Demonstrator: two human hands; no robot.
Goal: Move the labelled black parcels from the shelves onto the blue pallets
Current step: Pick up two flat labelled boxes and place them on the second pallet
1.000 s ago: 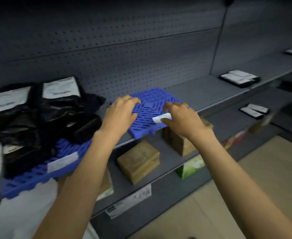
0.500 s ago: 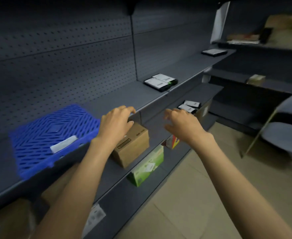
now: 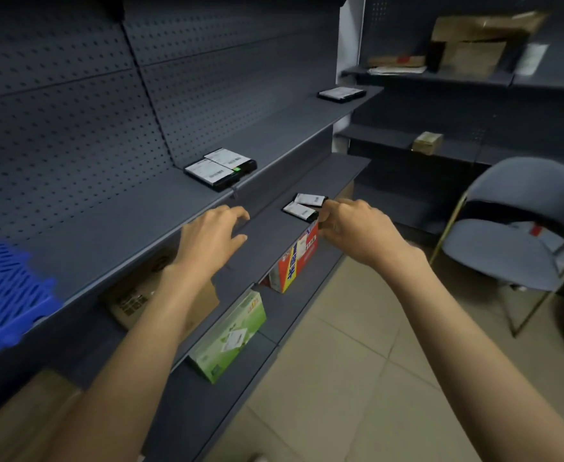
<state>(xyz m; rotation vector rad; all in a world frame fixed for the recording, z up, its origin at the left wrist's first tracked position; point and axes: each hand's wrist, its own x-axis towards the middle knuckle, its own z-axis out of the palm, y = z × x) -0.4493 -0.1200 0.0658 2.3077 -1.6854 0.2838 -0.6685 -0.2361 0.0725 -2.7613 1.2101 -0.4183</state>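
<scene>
Two labelled black parcels [image 3: 304, 206] are seen side by side on the lower shelf [image 3: 334, 175], with the right hand [image 3: 357, 225] just beside them, fingers loosely curled; contact cannot be told. A second pair of parcels [image 3: 220, 168] is laid on the upper shelf [image 3: 107, 235], and a far parcel [image 3: 340, 93] further along it. The left hand [image 3: 213, 235] is held spread over that shelf's front edge, gripping nothing, and the blue pallet [image 3: 3, 295] is at far left.

Both bare arms stretch forward, left hand [image 3: 212, 236] and right hand [image 3: 357, 228] empty, fingers loosely curled
</scene>
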